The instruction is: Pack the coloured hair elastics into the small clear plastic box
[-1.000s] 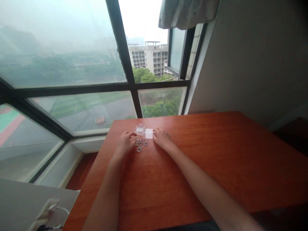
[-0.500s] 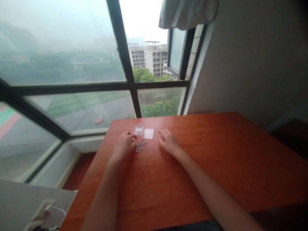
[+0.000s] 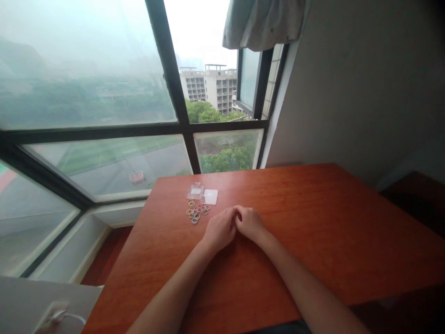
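Observation:
Over the table, my left hand (image 3: 220, 228) and my right hand (image 3: 251, 224) meet at the fingertips. Both have curled, closed fingers; whatever may be pinched between them is hidden. To the left of my hands lies a loose pile of small coloured rings (image 3: 195, 213) that look like elastic hair bands, in grey, pinkish and yellowish tones. Just behind the pile sits a clear plastic box (image 3: 195, 190). A flat whitish translucent square (image 3: 210, 196), perhaps its lid, lies against the box's right side.
The reddish-brown wooden table (image 3: 313, 222) reaches to the window frame (image 3: 139, 131) and the grey wall (image 3: 340, 93). A gathered curtain (image 3: 262, 23) hangs above. At lower left, a white cable is plugged into a wall socket (image 3: 55, 315).
My left hand has left the pile of rings and moved right to meet my right hand. Its fingers now touch the right hand's fingers. The view has shifted slightly.

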`<action>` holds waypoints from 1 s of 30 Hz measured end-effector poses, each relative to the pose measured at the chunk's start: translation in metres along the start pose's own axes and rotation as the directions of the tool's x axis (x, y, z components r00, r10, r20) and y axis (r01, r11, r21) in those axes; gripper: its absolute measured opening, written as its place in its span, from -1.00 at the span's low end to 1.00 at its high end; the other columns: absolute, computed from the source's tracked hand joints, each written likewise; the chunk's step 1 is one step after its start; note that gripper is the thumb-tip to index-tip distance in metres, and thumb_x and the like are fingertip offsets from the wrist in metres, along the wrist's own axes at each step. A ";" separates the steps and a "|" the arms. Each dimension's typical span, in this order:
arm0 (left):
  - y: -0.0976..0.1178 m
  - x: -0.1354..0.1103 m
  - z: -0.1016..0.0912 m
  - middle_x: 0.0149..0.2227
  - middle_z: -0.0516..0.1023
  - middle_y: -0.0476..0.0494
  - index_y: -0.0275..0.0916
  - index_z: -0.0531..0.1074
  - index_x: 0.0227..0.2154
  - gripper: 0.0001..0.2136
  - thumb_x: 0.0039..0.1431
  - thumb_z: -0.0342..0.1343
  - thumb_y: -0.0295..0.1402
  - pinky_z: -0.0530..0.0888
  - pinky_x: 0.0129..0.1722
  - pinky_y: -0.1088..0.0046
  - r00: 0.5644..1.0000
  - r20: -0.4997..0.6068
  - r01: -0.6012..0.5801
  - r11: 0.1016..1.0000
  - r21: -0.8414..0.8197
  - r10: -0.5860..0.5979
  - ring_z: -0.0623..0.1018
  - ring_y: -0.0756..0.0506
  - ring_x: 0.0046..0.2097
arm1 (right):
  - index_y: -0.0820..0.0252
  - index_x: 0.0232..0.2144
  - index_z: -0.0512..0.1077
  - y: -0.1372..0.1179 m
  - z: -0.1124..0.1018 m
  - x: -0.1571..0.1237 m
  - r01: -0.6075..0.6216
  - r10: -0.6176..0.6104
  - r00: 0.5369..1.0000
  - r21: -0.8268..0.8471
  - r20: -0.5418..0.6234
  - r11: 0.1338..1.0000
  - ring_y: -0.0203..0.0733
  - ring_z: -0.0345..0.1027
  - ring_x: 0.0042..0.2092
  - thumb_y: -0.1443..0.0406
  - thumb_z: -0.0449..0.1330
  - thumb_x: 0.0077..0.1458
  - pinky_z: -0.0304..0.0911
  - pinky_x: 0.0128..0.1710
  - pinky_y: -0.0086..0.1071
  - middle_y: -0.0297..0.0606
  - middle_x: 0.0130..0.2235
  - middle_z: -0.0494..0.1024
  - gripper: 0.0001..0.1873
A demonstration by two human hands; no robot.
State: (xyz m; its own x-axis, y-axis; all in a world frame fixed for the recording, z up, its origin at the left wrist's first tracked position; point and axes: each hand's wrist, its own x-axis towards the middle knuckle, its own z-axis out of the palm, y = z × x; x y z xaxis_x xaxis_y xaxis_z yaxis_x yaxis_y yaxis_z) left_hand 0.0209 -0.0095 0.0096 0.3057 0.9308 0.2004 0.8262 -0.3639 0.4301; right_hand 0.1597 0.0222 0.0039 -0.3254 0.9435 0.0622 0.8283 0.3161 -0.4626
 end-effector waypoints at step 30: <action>-0.006 0.000 0.001 -0.15 0.51 -0.12 -0.18 0.33 -0.13 -0.75 0.14 -0.06 -0.51 0.40 -0.17 0.41 1.000 0.000 -0.023 1.000 -0.020 0.023 0.50 -0.11 -0.15 | 0.07 -0.16 0.48 0.001 -0.002 0.001 0.019 -0.019 1.000 0.000 0.007 1.000 -0.16 0.47 -0.18 0.29 0.05 0.17 0.14 -0.28 -0.42 -0.25 -0.20 0.62 -0.75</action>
State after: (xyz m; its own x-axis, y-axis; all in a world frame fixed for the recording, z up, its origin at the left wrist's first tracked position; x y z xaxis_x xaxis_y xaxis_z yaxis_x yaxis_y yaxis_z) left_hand 0.0159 -0.0073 0.0063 0.3250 0.9220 0.2105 0.8091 -0.3863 0.4428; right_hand 0.1610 0.0235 0.0057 -0.3443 0.9366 0.0649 0.8218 0.3341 -0.4616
